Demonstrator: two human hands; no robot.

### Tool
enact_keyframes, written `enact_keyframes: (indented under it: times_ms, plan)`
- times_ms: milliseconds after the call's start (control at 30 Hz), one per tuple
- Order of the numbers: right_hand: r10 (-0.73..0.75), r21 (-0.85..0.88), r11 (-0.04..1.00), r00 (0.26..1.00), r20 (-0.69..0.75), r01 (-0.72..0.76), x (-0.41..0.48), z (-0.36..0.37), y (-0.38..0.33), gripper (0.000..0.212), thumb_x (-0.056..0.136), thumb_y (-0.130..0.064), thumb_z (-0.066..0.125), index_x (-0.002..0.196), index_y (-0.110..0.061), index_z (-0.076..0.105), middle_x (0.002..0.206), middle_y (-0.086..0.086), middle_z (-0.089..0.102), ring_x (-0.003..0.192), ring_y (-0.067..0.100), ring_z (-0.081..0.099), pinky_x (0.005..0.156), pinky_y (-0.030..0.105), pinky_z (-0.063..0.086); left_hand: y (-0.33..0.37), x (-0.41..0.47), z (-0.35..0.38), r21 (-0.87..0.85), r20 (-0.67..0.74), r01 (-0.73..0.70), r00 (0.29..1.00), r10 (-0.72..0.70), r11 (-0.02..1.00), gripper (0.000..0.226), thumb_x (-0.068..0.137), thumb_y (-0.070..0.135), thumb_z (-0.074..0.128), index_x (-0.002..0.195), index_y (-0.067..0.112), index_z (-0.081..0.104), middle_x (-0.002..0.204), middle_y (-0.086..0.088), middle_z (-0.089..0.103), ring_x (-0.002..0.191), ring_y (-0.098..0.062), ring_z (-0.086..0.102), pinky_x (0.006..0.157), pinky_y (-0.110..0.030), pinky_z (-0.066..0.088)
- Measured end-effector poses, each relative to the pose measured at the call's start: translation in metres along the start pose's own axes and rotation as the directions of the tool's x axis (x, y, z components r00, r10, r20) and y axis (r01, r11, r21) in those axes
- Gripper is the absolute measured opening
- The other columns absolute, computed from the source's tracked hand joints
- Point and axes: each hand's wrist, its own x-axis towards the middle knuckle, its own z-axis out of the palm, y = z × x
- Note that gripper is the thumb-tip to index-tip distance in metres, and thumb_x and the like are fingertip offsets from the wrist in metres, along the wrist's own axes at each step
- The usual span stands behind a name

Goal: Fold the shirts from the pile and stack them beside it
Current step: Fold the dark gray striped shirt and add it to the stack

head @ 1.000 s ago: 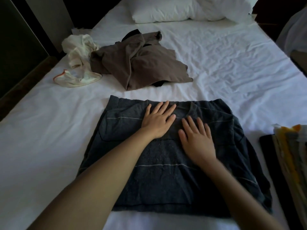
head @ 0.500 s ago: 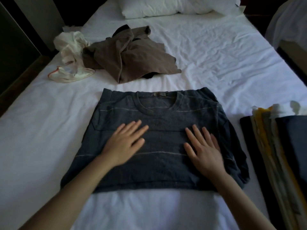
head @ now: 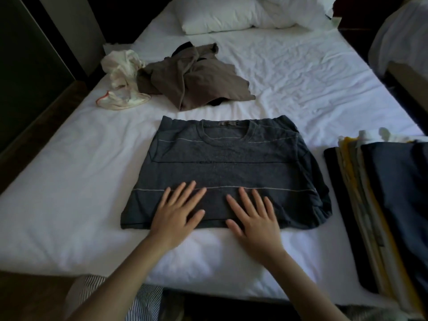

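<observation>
A dark grey shirt (head: 227,163) with thin pale stripes lies folded into a rectangle on the white bed (head: 69,181), collar facing away from me. My left hand (head: 178,212) rests flat on its near edge, fingers straight and spread. My right hand (head: 254,216) lies flat beside it on the same edge, palm partly on the sheet. Further back sits the pile: a crumpled brown shirt (head: 196,77) over something black, with a cream shirt (head: 122,75) to its left. A stack of folded shirts (head: 382,205) stands at the right.
Two white pillows (head: 220,17) lie at the head of the bed. A dark wall and wooden ledge run along the left side. Another bed or furniture edge (head: 407,72) shows at the far right. Striped fabric on my leg appears at the bottom.
Both hands have slid toward me over the grey shirt, from the chest area down to its near edge. The view has shifted back, showing more of the folded stack.
</observation>
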Motion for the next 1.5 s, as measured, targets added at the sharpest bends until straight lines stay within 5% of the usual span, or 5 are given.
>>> enact_keyframes:
  times_ms: [333,567,833,1333,1500]
  plan:
    - [0.333,0.305,0.904,0.941,-0.066,-0.298,-0.058,-0.005,-0.018,0.054,0.093,-0.052,0.029,0.134,-0.019,0.043,0.137,0.018,0.05,0.129,0.032,0.028,0.107,0.037,0.013,-0.016,0.021,-0.026,0.049,0.238,0.228,0.943,-0.233,0.972,0.057,0.095,0.06,0.002,0.149,0.042,-0.002,0.159,0.01,-0.012,0.145,-0.009,-0.013,0.116,-0.042,-0.012]
    - [0.657,0.915,0.007,0.691,0.301,-0.404,-0.029,-0.035,-0.067,0.082,0.086,-0.025,0.065,0.148,-0.012,0.012,0.145,0.009,0.025,0.13,0.025,0.035,0.103,0.034,0.036,0.01,0.101,-0.062,-0.105,0.216,0.121,0.972,-0.096,0.987,0.059,0.1,0.051,0.027,0.152,0.03,0.008,0.16,0.006,-0.008,0.146,-0.012,-0.009,0.116,-0.044,-0.002]
    - [0.597,0.323,0.771,0.799,-0.068,-0.549,0.0,0.027,-0.079,0.06,0.082,-0.054,0.037,0.136,-0.028,0.039,0.143,0.022,0.028,0.127,0.055,0.024,0.098,0.065,0.021,0.011,0.233,-0.053,0.012,0.306,0.057,0.95,-0.058,0.998,0.076,0.095,0.058,0.036,0.153,0.021,0.004,0.16,-0.001,-0.008,0.147,-0.018,-0.007,0.118,-0.041,0.003]
    - [0.641,0.373,0.75,0.739,-0.205,-0.547,0.0,0.039,-0.078,0.059,0.087,-0.056,0.034,0.134,-0.02,0.038,0.143,0.016,0.028,0.131,0.045,0.022,0.105,0.053,0.009,0.007,0.249,0.001,-0.004,0.083,0.047,0.995,-0.047,0.999,0.081,0.088,0.071,0.031,0.152,0.028,0.006,0.16,0.002,0.008,0.147,-0.016,0.005,0.119,-0.04,0.001]
    - [0.89,0.921,0.213,0.453,-0.046,-0.326,-0.009,0.006,-0.093,0.056,0.079,-0.025,0.063,0.126,-0.028,0.034,0.139,0.009,0.03,0.128,0.021,0.031,0.106,0.022,0.022,0.007,0.25,-0.007,-0.104,0.075,0.052,0.996,-0.045,0.993,0.075,0.086,0.069,0.041,0.147,0.028,0.022,0.154,0.002,0.024,0.142,-0.019,0.019,0.116,-0.04,0.012]
